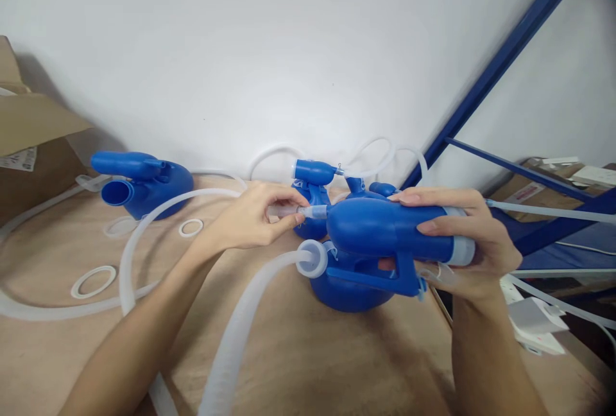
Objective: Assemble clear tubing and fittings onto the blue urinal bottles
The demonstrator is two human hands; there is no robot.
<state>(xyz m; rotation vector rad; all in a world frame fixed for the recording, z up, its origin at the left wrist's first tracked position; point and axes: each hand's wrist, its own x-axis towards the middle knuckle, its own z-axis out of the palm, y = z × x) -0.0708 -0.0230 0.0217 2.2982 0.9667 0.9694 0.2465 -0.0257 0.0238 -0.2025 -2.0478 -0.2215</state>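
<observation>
With thumb and fingers pinched, my left hand (257, 217) holds the end of a clear hose (282, 210) at the spout of a blue plastic bottle-shaped part (370, 220). A small clip or ring sits around that joint. My right hand (476, 230) wraps around the part's other end, near its pale cap (464, 250). Below it is a round blue container (346, 294), partly hidden; whether the two are one piece I cannot tell. A white cap (312, 259) with a thick translucent hose (235, 326) is at the container's left side.
Another blue container (163, 188) with an open mouth stands on the left of the wooden table (283, 352). White rings (94, 282) lie near it. More blue containers (315, 172) stand behind my hands. A cardboard box (38, 127) is far left, a blue metal frame (500, 69) right.
</observation>
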